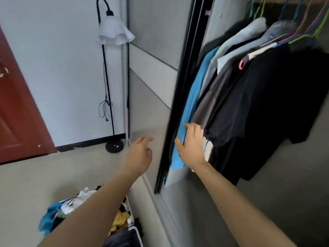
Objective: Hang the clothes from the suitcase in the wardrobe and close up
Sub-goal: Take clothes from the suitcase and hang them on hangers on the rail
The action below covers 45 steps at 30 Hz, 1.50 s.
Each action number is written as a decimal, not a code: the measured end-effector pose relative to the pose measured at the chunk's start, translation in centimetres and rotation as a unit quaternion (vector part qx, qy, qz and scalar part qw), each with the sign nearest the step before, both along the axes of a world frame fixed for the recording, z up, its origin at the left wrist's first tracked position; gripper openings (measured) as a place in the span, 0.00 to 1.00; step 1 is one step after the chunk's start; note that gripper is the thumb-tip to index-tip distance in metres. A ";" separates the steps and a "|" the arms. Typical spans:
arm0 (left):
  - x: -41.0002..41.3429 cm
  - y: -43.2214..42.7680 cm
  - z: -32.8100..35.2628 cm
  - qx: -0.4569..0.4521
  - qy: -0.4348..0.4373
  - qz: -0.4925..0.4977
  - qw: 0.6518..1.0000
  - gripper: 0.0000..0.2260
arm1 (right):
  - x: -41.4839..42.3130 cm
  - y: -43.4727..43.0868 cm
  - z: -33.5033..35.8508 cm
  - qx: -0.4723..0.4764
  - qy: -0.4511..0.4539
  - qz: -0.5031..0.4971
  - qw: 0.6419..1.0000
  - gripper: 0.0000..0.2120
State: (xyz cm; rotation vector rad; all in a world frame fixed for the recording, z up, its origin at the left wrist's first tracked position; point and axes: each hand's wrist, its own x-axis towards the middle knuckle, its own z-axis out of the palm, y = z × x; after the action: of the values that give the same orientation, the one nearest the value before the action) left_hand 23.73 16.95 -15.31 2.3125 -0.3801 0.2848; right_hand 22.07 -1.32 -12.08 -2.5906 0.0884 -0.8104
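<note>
Through the head camera, your left hand (pixel 140 154) hangs just beside the grey wardrobe door (pixel 151 90), fingers loose and spread, holding nothing. Your right hand (pixel 192 145) curls its fingers (pixel 193 128) round the edge of a hanging grey shirt (pixel 210 102), thumb lying against the blue shirt (pixel 194 90). The suitcase (pixel 124 237), clothes heaped in it, lies on the floor under your left forearm.

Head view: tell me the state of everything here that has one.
wardrobe door, slid open
hanging clothes, on hangers
left grip, open, holding nothing
right grip, holding the hanging clothes
suitcase, open, clothes inside
floor lamp, unlit
</note>
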 end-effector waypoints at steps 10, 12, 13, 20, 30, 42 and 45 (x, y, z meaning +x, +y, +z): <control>-11.9 22.1 -15.1 0.094 0.211 0.119 0.966 0.19 | -10.4 19.4 -16.0 0.002 0.362 0.064 0.930 0.27; -14.0 24.6 -18.0 0.096 0.253 0.134 0.953 0.19 | -12.1 21.3 -19.0 -0.006 0.412 0.086 0.907 0.27; -15.0 25.6 -19.4 0.093 0.275 0.140 0.947 0.18 | -12.8 22.0 -20.4 -0.006 0.432 0.092 0.897 0.26; -19.2 28.2 -32.4 0.079 0.403 0.169 0.896 0.19 | -14.7 24.6 -33.7 -0.021 0.547 0.096 0.831 0.28; -22.7 28.4 -58.0 0.108 0.496 0.127 0.852 0.19 | -18.6 25.2 -60.1 -0.040 0.639 0.138 0.756 0.27; -22.8 27.5 -82.9 0.170 0.496 0.058 0.849 0.38 | -16.9 23.7 -85.2 0.004 0.640 0.106 0.761 0.46; -22.3 26.5 -85.6 0.202 0.491 0.037 0.847 0.38 | -16.4 24.4 -88.4 0.008 0.653 0.121 0.748 0.42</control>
State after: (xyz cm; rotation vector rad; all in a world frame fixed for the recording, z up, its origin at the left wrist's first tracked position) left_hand 1.47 43.45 -100.88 2.5155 0.1988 -1.0184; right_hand 5.70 23.08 -100.49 -2.5135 0.1455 1.1767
